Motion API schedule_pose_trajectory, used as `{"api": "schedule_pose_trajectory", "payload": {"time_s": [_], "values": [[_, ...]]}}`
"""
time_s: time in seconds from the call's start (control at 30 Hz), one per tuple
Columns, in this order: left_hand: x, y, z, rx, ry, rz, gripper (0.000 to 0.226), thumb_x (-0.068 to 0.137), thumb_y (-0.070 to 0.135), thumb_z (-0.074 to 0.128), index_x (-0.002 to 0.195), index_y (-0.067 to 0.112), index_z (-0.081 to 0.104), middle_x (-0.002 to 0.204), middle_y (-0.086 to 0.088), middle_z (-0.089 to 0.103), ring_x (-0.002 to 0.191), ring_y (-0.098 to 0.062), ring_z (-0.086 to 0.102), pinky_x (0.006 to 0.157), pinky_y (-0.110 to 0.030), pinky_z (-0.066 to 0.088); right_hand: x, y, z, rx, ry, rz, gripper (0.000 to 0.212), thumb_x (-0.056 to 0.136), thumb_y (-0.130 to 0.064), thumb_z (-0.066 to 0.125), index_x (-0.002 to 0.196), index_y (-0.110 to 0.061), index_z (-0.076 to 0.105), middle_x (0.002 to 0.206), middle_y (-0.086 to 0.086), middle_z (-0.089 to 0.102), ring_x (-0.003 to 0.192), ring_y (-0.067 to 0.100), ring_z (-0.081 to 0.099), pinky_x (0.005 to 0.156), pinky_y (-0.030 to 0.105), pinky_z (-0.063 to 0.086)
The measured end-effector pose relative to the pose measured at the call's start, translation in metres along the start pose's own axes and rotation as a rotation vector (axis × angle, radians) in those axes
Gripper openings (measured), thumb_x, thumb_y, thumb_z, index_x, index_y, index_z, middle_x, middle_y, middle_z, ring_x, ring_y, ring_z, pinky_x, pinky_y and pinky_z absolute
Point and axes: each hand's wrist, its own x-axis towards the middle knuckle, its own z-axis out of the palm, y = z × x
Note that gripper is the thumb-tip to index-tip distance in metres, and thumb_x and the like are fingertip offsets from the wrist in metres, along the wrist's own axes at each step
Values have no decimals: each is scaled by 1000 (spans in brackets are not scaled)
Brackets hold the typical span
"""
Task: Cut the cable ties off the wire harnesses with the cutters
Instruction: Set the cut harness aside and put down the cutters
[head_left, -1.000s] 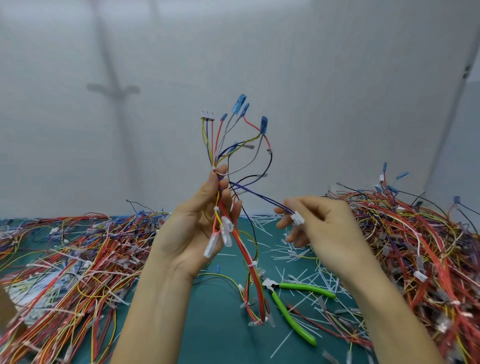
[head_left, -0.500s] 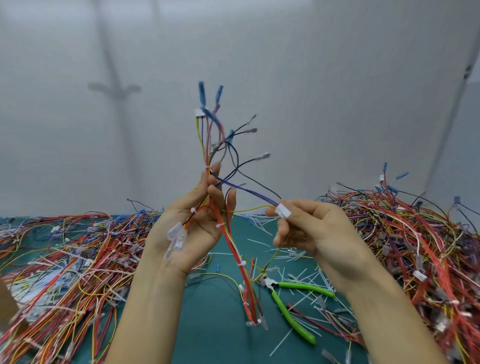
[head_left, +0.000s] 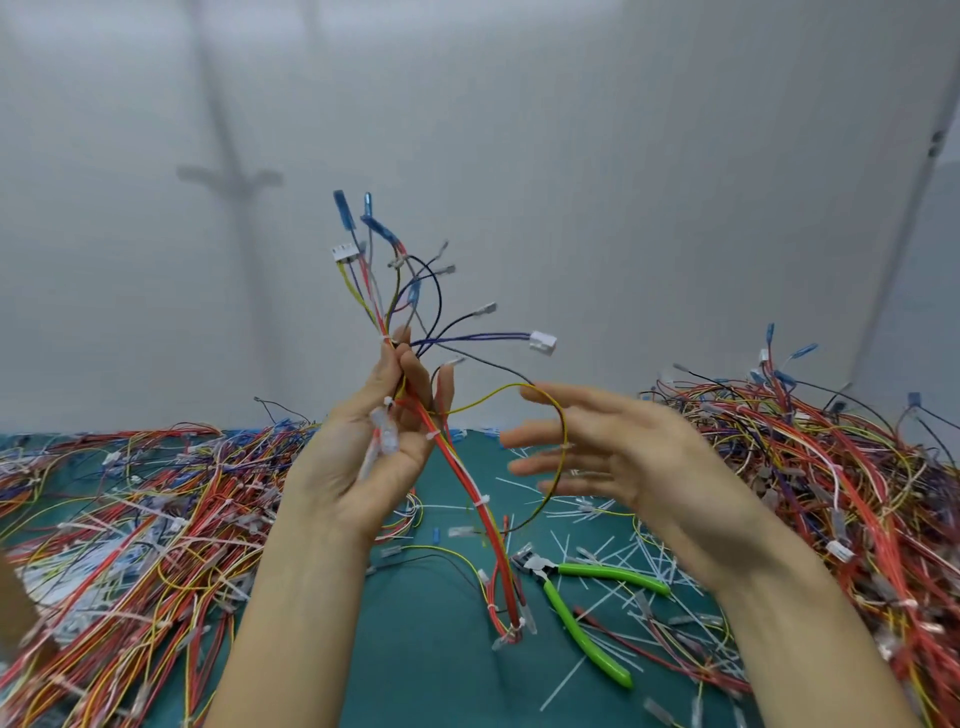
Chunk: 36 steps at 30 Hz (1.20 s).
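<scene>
Springing free, the white plastic connector (head_left: 543, 342) is released by the right hand (head_left: 623, 452), fingers now spread; the multicoloured wire harness (head_left: 467, 499) is gripped by the left hand (head_left: 363, 457); the green-handled cutters (head_left: 613, 574) are probably needed next.

The harness (head_left: 457, 467) carries red, yellow, purple and black wires with blue sleeves (head_left: 342, 208) and white plugs (head_left: 543, 342). Cutters (head_left: 579, 623) at 5 o'clock have lime-green handles. Tabletop (head_left: 426, 665) is teal, strewn with white tie offcuts (head_left: 566, 680).
</scene>
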Motion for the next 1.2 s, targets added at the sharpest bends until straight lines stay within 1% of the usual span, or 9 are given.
{"api": "schedule_pose_trajectory", "payload": {"time_s": [0.07, 0.13, 0.27, 0.43, 0.6, 0.73, 0.93, 1.07, 1.2], "values": [[2, 3, -4, -99, -57, -4, 52, 21, -2, 96, 68, 4, 75, 69, 0, 70, 63, -8, 70, 86, -41, 54, -1, 3, 4, -383, -99, 72, 64, 84, -45, 71, 142, -38, 43, 125, -16, 65, 111, -1, 62, 98, 24, 51], [7, 4, -9, -49, -66, 41, 43, 32, 0, 93, 72, 6, 78, 73, -1, 72, 68, -10, 72, 85, -42, 56, 1, 7, 19, -509, -176, 138, 71, 81, -43, 74, 144, -39, 39, 128, -17, 59, 114, -5, 58, 100, 22, 49], [4, -1, -5, 123, -93, 147, 21, 74, 8, 63, 81, 17, 81, 83, 2, 74, 79, -8, 73, 70, -26, 60, 11, 18, 48, -350, -105, 51, 13, 96, -14, 59, 107, -18, 64, 103, 6, 75, 96, 15, 71, 87, 26, 54], [-4, 5, -5, 406, -44, 260, 17, 76, 18, 66, 81, 26, 80, 83, 5, 75, 80, -8, 72, 76, -26, 59, 13, 18, 48, -70, 25, -25, 20, 102, -3, 44, 93, -8, 61, 65, 0, 69, 68, 17, 70, 67, 23, 55], [-8, 4, -6, 646, 95, 178, 14, 69, 20, 73, 81, 20, 80, 78, 6, 71, 68, -8, 66, 77, -28, 60, 15, 13, 41, 165, 187, -119, 19, 102, -8, 44, 91, -10, 60, 59, -3, 54, 51, 11, 51, 54, 17, 45], [-12, -3, 0, 797, -21, 64, 24, 82, 14, 68, 105, 11, 71, 82, 0, 71, 71, -15, 70, 82, -32, 60, 15, 12, 38, 245, 184, -137, 18, 102, -10, 42, 91, -10, 57, 60, -4, 48, 52, 11, 42, 53, 18, 38], [-19, -5, -2, 1243, -348, -132, 29, 85, -16, 47, 104, 2, 60, 100, -11, 74, 96, -23, 72, 93, -36, 55, 14, 8, 35, 369, 216, -182, 13, 97, -18, 47, 93, -11, 57, 62, -3, 46, 52, 10, 42, 54, 18, 41], [-19, -4, -11, 1482, -617, -329, 42, 78, 10, 67, 117, 23, 61, 115, 9, 69, 110, -1, 63, 91, -21, 51, 13, 3, 30, 438, 285, -270, 13, 90, -22, 51, 93, -11, 57, 62, -3, 44, 54, 10, 41, 57, 19, 40], [-6, -28, -28, 1985, -513, -217, 29, 77, 37, 79, 104, 33, 72, 99, 18, 71, 94, 3, 64, 82, -23, 52, 16, 5, 30, 450, 315, -295, 12, 90, -22, 51, 93, -12, 57, 62, -3, 45, 55, 10, 42, 59, 21, 40]]}}
